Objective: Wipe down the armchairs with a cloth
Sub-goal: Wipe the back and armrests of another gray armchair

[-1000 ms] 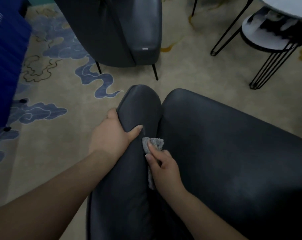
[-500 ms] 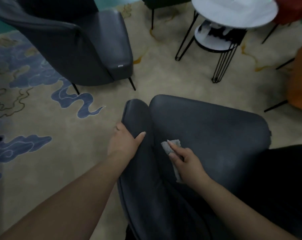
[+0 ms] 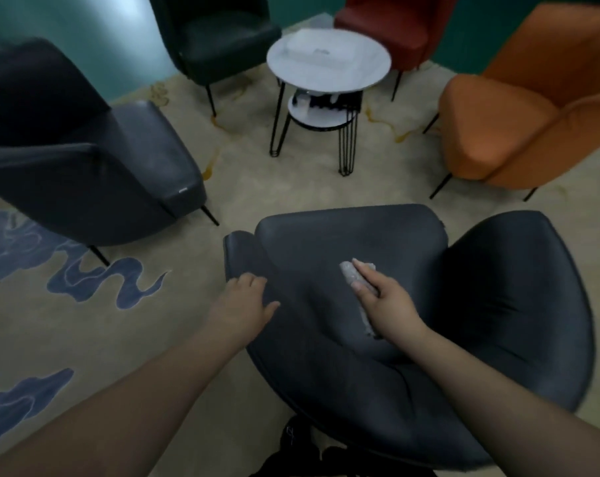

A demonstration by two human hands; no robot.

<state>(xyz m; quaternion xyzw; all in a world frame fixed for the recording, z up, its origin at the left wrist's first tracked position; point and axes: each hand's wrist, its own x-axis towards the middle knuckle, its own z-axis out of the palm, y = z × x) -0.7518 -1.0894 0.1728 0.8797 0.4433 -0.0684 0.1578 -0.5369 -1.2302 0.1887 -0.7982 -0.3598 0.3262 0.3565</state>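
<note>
Two bare forearms with no sleeves, watch or rings; left hand (image 3: pixel 245 301) and right hand (image 3: pixel 389 304) ungloved.

My left hand (image 3: pixel 243 299) sits on the near armchair (image 3: pixel 412 339) left arm, my right hand (image 3: pixel 388 301) with the cloth (image 3: pixel 348 271) on its seat, round table (image 3: pixel 329 68) beyond.
</note>
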